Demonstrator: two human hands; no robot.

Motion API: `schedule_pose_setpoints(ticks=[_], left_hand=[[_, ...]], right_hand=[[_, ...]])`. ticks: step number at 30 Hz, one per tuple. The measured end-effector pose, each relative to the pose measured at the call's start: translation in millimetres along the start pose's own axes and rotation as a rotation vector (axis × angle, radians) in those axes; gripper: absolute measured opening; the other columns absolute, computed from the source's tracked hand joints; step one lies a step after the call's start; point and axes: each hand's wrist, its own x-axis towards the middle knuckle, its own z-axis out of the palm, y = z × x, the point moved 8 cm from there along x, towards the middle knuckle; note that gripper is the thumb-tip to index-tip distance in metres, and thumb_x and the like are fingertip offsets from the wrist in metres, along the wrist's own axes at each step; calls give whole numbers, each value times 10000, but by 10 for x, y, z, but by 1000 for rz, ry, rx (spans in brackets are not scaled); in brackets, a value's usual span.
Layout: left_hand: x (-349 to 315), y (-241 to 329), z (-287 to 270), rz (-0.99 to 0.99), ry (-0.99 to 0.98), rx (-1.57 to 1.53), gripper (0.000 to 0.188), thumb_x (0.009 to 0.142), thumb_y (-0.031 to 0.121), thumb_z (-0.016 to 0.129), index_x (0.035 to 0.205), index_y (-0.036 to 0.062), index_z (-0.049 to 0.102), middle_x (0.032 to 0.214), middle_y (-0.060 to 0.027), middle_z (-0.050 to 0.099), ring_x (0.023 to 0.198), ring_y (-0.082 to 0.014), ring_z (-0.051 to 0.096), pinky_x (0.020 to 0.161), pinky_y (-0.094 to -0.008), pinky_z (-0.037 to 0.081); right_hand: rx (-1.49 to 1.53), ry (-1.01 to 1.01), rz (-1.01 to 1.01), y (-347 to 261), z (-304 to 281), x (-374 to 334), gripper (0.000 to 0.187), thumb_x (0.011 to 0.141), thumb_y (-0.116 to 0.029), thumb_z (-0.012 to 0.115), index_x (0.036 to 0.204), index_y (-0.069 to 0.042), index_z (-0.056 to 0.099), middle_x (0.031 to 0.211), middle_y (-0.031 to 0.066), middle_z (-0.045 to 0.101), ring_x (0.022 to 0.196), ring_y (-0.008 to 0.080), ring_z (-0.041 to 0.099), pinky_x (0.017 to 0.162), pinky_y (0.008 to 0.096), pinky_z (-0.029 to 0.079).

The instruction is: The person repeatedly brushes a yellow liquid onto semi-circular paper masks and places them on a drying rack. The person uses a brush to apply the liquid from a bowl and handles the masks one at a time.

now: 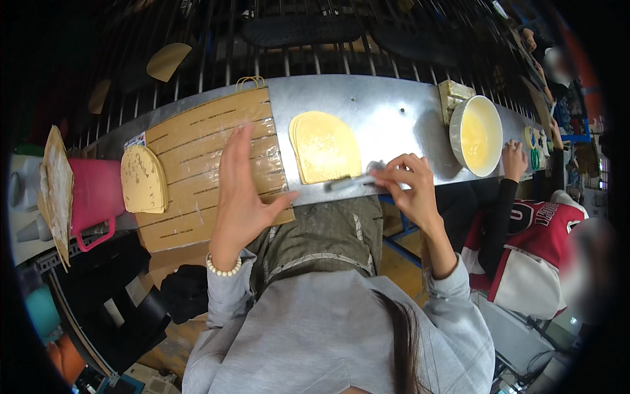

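A stack of pale yellow, rounded half-oval sheets (326,146) lies on the metal bench, its straight edge toward me. My right hand (408,178) pinches a thin, motion-blurred brush (351,182) at that near edge. My left hand (241,190) is raised above a brown cardboard sheet (190,167), fingers stretched and thumb apart, holding nothing. Farther right on the bench stands a white bowl (497,134) with yellow liquid inside.
A second stack of yellow pieces (143,178) rests at the cardboard's left end, beside a pink container (96,187). Beyond the bench run metal bars (287,62) carrying dark sole-shaped pieces (302,30) and a single yellow piece (168,62). A co-worker's hand (514,160) is right of the bowl.
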Motion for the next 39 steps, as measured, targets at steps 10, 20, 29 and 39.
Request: schedule_pose_setpoints(ticks=[10,20,29,39], left_hand=[[301,-100,570,103,-192,124,1364,626,253,988,1667,11,141,1640,-208,411,1578,-440,264,1303,-612,96],[347,-129,633,97,-204,119,1330,619,267,966,1658,27,171,1618,-156,446,1551,-406,329,1309,-599,91],[357,-173,677,64,-201,66,1306,630,270,953,1659,39,182,1623,-155,462,1562,-415,307,1310,-590,98],[375,-152,647,50,-197,47,1343,630,279,957,1672,38,145,1601,-158,495,1582,-429,272,1308,-590,92]], right_hand=[[10,8,-56,-20,129,181,302,797,-51,805,1047,-213,854,879,-24,687,865,185,611,773,366,369],[-11,116,50,281,-90,237,240,841,-55,783,1010,-207,858,842,-18,668,850,193,593,788,372,361],[44,147,43,296,-229,245,246,823,-84,812,1032,-207,853,882,-24,691,862,175,615,802,352,355],[162,60,154,408,-194,-125,215,853,-104,795,1030,-208,857,887,-28,702,855,172,626,754,347,380]])
